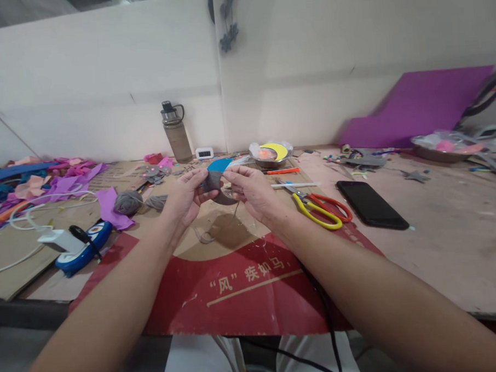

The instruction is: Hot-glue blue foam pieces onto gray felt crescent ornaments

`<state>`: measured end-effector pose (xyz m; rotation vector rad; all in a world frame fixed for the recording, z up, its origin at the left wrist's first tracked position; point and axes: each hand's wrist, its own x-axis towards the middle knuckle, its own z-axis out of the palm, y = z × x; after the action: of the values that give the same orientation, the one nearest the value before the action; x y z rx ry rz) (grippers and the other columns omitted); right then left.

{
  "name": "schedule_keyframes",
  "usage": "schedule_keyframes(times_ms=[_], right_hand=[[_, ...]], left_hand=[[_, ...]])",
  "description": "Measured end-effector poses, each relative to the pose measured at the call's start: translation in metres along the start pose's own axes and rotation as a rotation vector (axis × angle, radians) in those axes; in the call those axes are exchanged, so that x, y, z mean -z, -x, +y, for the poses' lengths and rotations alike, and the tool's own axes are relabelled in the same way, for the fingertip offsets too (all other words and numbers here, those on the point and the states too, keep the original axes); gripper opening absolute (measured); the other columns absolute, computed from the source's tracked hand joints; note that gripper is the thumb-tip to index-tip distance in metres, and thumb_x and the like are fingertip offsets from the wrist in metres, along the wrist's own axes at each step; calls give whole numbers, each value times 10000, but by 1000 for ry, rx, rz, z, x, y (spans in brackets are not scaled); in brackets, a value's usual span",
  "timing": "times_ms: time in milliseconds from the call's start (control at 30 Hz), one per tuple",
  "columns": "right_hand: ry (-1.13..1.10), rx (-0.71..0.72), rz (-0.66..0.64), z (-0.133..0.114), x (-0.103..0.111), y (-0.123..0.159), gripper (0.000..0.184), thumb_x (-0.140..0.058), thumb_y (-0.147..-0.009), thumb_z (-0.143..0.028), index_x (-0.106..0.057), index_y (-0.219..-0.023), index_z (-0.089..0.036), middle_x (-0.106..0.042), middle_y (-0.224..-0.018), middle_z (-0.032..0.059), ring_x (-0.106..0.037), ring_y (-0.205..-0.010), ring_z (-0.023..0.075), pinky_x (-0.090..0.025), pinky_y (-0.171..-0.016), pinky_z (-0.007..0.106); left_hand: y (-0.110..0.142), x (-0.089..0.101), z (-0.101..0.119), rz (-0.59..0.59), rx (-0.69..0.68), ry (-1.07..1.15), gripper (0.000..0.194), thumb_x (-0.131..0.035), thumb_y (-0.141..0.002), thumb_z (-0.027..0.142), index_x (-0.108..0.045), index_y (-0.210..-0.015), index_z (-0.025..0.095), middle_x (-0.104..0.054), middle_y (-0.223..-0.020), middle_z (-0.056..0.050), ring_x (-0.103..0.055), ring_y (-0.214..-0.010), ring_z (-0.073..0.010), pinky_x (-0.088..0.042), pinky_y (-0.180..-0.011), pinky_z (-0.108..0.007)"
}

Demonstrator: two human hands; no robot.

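Observation:
Between my two hands, above the red and tan printed cardboard, is a curved piece of grey felt (pixel 212 182). My left hand (pixel 186 195) pinches its left side between thumb and fingers. My right hand (pixel 253 190) grips the opposite side, with its fingertips partly hiding the felt. A blue piece (pixel 219 165) shows just behind the fingers; whether it is joined to the felt I cannot tell. A thin grey strand (pixel 236 209) hangs below the felt. Scissors with yellow and red handles (pixel 321 207) lie to the right of my right hand.
Grey yarn balls (pixel 128 202), a blue power strip (pixel 86 249) and coloured felt scraps (pixel 38 184) lie left. A bottle (pixel 178 137) and metal bowl (pixel 271 162) stand behind. At right are a phone (pixel 371 204) and purple sheet (pixel 425 104). A black cable (pixel 330 319) crosses the front edge.

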<state>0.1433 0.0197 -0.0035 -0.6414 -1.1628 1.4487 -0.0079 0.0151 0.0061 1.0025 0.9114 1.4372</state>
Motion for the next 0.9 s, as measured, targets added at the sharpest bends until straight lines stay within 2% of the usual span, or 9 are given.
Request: schedule_keyframes(times_ms=[133,267,467,667,800,900], right_hand=[[26,3,-38,-3,0,2,248,-739,-671,-396,-586,-691,-202,-511,-653,-47,-279,-522,65,-206,-497,255],[13,17,-56,-5,0,3,242,-742,-680,-383,-584,-705,-200,-491,-627,-58,-266,-510,58,-206,-498,250],[61,40,-52,1,-2,2,191,-731,-708,-346,-619,-737,-194,-558,-702,-27,-368,-559,66,-238,-493,237],[115,82,-15,10,-2,0,206,-721,-728,-362,-602,-729,-194,-526,-642,-49,-372,-528,63,-296,-485,233],[121,94,15,10,-2,2,215,-713,-753,-374,-586,-725,-203,-515,-602,-51,-402,-507,70,-332,-467,230],[141,98,26,8,-1,2,209,-699,-772,-370,-583,-720,-204,-513,-577,-51,-397,-475,66,-324,-435,223]], left_hand=[[-2,2,-1,5,38,36,58,-670,-805,184,-651,-816,130,-710,-744,-42,-683,-598,-119,-546,-500,-172],[-3,2,-2,-41,68,45,80,-684,-806,194,-638,-826,132,-697,-726,-35,-682,-596,-118,-529,-479,-156],[0,-1,-9,-66,-31,-48,230,-781,-731,274,-585,-773,162,-668,-706,-12,-682,-641,-138,-483,-440,-166],[2,-6,-17,-62,-63,-44,186,-760,-720,231,-583,-729,171,-637,-676,3,-628,-592,-114,-502,-511,-207],[5,-8,-17,-135,-103,-3,98,-708,-721,187,-614,-734,164,-645,-728,-16,-642,-674,-129,-550,-637,-257],[6,-8,-17,-181,-169,-45,86,-706,-699,195,-658,-761,158,-656,-794,-37,-636,-723,-145,-553,-643,-270]])
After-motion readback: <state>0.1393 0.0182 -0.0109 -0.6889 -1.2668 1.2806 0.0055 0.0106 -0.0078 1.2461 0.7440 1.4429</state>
